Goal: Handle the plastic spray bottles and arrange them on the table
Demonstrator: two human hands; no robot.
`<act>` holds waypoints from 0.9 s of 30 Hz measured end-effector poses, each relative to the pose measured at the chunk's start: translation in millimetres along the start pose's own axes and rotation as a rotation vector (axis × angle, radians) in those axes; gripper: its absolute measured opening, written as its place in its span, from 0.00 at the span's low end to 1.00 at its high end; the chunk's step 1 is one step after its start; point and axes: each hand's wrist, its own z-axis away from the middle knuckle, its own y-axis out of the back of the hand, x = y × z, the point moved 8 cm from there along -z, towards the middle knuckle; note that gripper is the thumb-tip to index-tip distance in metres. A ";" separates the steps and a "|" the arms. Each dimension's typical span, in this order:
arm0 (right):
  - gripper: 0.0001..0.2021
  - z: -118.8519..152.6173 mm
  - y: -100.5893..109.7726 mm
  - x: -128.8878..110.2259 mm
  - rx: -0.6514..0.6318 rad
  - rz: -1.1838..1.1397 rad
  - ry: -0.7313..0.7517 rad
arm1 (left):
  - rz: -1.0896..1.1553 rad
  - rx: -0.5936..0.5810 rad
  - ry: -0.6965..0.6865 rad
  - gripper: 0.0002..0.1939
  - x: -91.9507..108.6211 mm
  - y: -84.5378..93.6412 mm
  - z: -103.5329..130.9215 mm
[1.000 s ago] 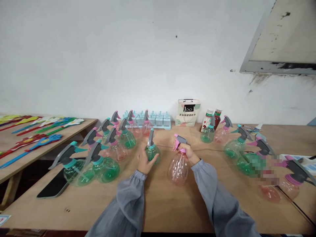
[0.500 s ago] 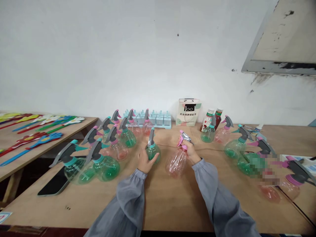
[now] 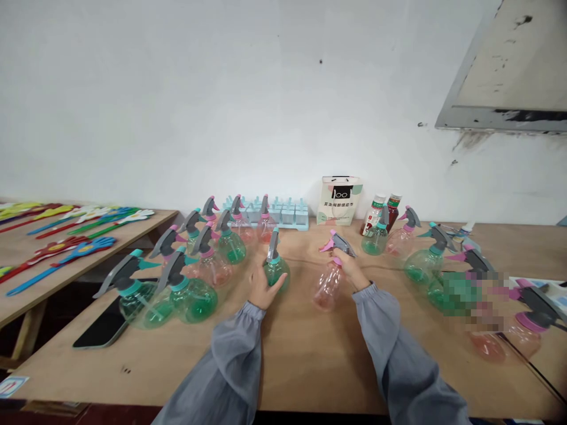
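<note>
My left hand (image 3: 264, 284) is wrapped around the round body of a green spray bottle (image 3: 278, 273), which stands on the wooden table with a grey trigger head and teal collar. In my right hand (image 3: 346, 265) is a pink spray bottle (image 3: 326, 289), gripped at the neck under its grey and pink head. It tilts slightly; whether its base touches the table I cannot tell. To the left stand several more green and pink bottles, among them a green spray bottle (image 3: 194, 299) in front. Others stand at the right, including a green spray bottle (image 3: 423, 267).
A blue ice-pop mould (image 3: 287, 216) and a paper bag (image 3: 339, 202) stand by the wall. Two labelled bottles (image 3: 374, 213) are beside them. A phone (image 3: 101, 324) lies at the left. Colourful hand-shaped clappers (image 3: 91, 248) cover the side table. A pixelated patch hides part of the right.
My right hand has moved a little right with the pink spray bottle, which is now more upright. My left hand stays on the green one. The view has shifted slightly.
</note>
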 end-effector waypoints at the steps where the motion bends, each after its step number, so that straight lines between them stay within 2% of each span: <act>1: 0.10 -1.0 8.6 -5.5 0.010 0.054 0.028 | 0.003 -0.006 0.009 0.35 0.1 -0.2 0.1; 4: 0.18 -2.0 47.8 -28.8 0.101 0.280 0.166 | 0.019 -0.027 0.021 0.35 1.3 -0.8 -0.1; 6: 0.23 0.2 84.3 -42.7 0.243 0.379 0.253 | 0.026 -0.030 0.014 0.34 2.6 -0.5 -0.7; 10: 0.29 9.2 153.5 -51.4 0.507 0.404 0.313 | 0.038 -0.019 -0.008 0.34 4.0 0.3 -1.3; 13: 0.30 17.4 184.6 -57.6 0.625 0.419 0.405 | 0.027 -0.031 0.007 0.35 1.7 -1.4 -0.5; 16: 0.30 20.0 198.6 -58.6 0.667 0.482 0.420 | 0.019 -0.052 0.020 0.36 -0.1 -3.3 0.3; 21: 0.36 23.6 193.8 -32.0 0.520 0.452 0.423 | 0.025 -0.038 -0.004 0.34 2.0 -1.6 -0.6; 23: 0.43 35.4 196.6 -13.5 0.567 0.478 0.420 | 0.036 -0.034 -0.020 0.34 3.5 -1.3 -1.1; 25: 0.51 50.4 200.8 1.0 0.660 0.628 0.427 | 0.046 -0.025 -0.032 0.33 4.6 -0.7 -1.4; 27: 0.54 62.5 204.7 9.2 0.741 0.815 0.432 | 0.051 -0.014 -0.037 0.33 4.8 0.0 -1.5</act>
